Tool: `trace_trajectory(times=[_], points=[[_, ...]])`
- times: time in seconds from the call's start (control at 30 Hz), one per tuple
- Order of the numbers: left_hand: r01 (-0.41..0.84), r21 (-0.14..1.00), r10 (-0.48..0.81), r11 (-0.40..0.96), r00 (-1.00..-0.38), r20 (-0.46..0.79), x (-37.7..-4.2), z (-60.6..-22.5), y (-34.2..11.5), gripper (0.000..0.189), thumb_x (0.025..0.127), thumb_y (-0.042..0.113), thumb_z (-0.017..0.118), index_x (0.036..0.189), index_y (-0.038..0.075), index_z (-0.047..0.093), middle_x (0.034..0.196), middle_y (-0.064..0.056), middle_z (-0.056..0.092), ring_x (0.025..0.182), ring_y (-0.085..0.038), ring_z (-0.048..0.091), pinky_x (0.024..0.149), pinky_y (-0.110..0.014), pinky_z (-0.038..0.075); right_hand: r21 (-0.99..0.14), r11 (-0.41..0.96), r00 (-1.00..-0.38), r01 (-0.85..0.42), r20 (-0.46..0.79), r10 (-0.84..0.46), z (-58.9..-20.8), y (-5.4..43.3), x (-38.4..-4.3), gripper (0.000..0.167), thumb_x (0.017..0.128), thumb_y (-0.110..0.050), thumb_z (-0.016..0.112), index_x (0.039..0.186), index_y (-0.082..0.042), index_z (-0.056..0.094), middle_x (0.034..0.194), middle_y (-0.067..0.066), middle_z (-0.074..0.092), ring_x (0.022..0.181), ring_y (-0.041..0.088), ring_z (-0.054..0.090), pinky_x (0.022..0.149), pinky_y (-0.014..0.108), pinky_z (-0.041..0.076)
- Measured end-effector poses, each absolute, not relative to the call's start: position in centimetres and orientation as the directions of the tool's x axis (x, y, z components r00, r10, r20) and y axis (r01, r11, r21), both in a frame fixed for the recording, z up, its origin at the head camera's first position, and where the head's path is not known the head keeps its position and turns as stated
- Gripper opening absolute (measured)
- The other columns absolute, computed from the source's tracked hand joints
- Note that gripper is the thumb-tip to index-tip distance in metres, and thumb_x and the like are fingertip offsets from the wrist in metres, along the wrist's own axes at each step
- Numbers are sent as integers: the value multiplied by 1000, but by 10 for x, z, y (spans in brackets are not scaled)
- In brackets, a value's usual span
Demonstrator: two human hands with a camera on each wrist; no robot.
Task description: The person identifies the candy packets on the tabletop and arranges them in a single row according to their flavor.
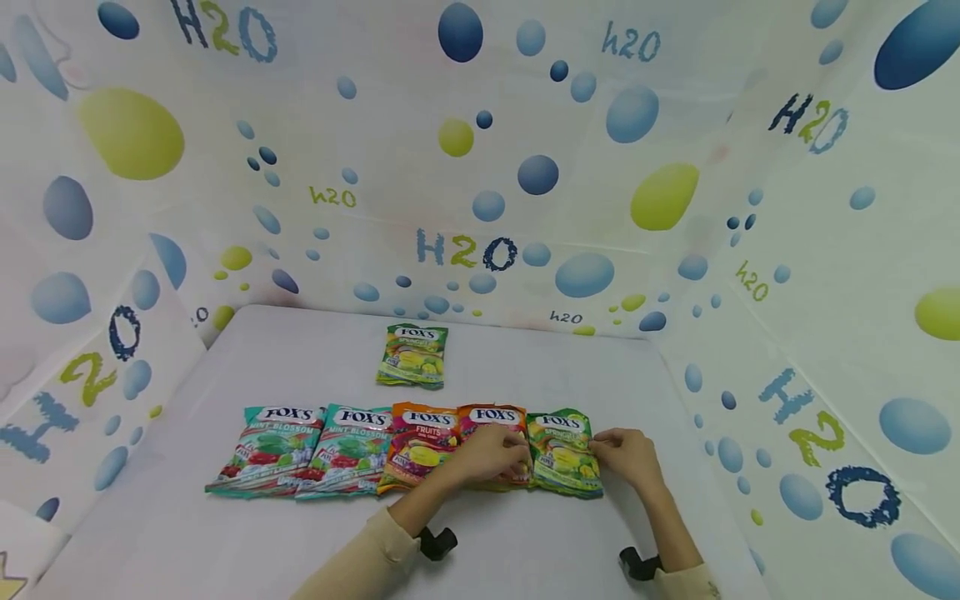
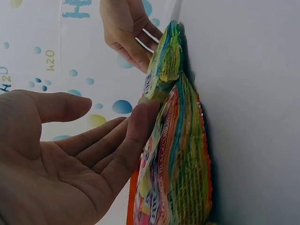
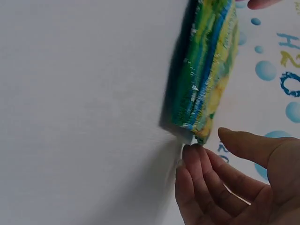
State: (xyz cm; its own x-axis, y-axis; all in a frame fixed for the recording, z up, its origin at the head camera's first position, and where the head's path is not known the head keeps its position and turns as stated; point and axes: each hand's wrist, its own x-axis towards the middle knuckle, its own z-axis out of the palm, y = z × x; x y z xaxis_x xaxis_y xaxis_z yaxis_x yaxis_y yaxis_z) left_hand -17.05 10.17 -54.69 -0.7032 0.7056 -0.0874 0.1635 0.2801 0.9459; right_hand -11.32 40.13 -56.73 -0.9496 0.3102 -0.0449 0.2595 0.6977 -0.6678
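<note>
Five candy bags marked FOX'S lie side by side: two teal mint blossom bags (image 1: pixel 273 450), an orange fruits bag (image 1: pixel 422 454), a red bag (image 1: pixel 491 415) and a green springtea-type bag (image 1: pixel 564 458). My left hand (image 1: pixel 489 457) covers much of the red bag. In the left wrist view, its fingers extend to where the red bag (image 2: pixel 187 159) meets the green one, thumb apart. At the green bag's right edge, my right hand (image 1: pixel 628 457) touches with its fingertips. The right wrist view shows that hand's thumb away from the green bag (image 3: pixel 206 70).
Another green candy bag (image 1: pixel 412 357) lies behind the row, near the back of the white table (image 1: pixel 315 350). White walls (image 1: pixel 360 142) printed with blue and green drops and H2O lettering enclose the table at the back and both sides.
</note>
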Motion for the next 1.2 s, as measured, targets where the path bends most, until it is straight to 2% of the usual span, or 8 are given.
trace_trajectory(times=[0.23, 0.4, 0.5, 0.73, 0.9, 1.07, 1.2], points=[[135, 964, 693, 230, -718, -64, -178, -543, 90, 36, 105, 21, 61, 129, -6, 69, 103, -15, 76, 86, -29, 75, 76, -44, 62, -651, 728, -954, 213, 24, 300, -551, 395, -124, 21, 95, -22, 76, 105, -4, 79, 90, 7, 77, 79, 19, 70, 63, 33, 54], [125, 966, 677, 225, -733, -63, -185, -542, 84, 34, 107, 23, 60, 125, -4, 71, 107, -18, 75, 88, -29, 76, 80, -45, 62, -671, 717, -959, 188, 34, 283, -542, 386, -134, 21, 96, -23, 75, 106, -6, 79, 92, 5, 77, 80, 18, 71, 66, 33, 54], [161, 961, 671, 225, -740, -33, -191, -541, 80, 34, 108, 24, 59, 124, -4, 71, 110, -19, 75, 91, -30, 76, 80, -47, 62, -669, 724, -963, 166, 47, 264, -538, 381, -141, 20, 96, -24, 75, 106, -7, 80, 92, 5, 77, 81, 19, 70, 66, 32, 54], [217, 944, 646, 248, -764, 6, -205, -535, 67, 39, 108, 23, 56, 132, -5, 66, 113, -20, 75, 92, -33, 76, 81, -45, 61, -672, 730, -966, 127, 84, 245, -526, 369, -157, 23, 96, -27, 75, 108, -8, 80, 94, 6, 78, 84, 22, 72, 69, 36, 57], [231, 935, 603, 268, -798, 24, -216, -530, 54, 34, 108, 25, 57, 130, 2, 68, 112, -20, 75, 90, -31, 75, 78, -45, 61, -692, 712, -967, 121, 80, 242, -519, 357, -168, 23, 96, -27, 76, 109, -8, 80, 96, 7, 78, 85, 22, 73, 73, 39, 58], [253, 913, 532, 320, -845, 48, -226, -525, 42, 33, 106, 30, 60, 127, 7, 70, 113, -14, 74, 95, -31, 73, 75, -38, 59, -714, 693, -971, 105, 76, 226, -518, 342, -179, 23, 97, -27, 75, 109, -8, 80, 97, 7, 78, 88, 25, 74, 74, 40, 59], [222, 923, 469, 314, -882, 53, -232, -522, 35, 31, 106, 28, 62, 126, 7, 70, 111, -10, 75, 100, -35, 72, 79, -45, 60, -736, 672, -979, 81, 68, 193, -515, 327, -191, 23, 97, -28, 75, 109, -9, 80, 96, 6, 78, 89, 29, 74, 74, 40, 58]])
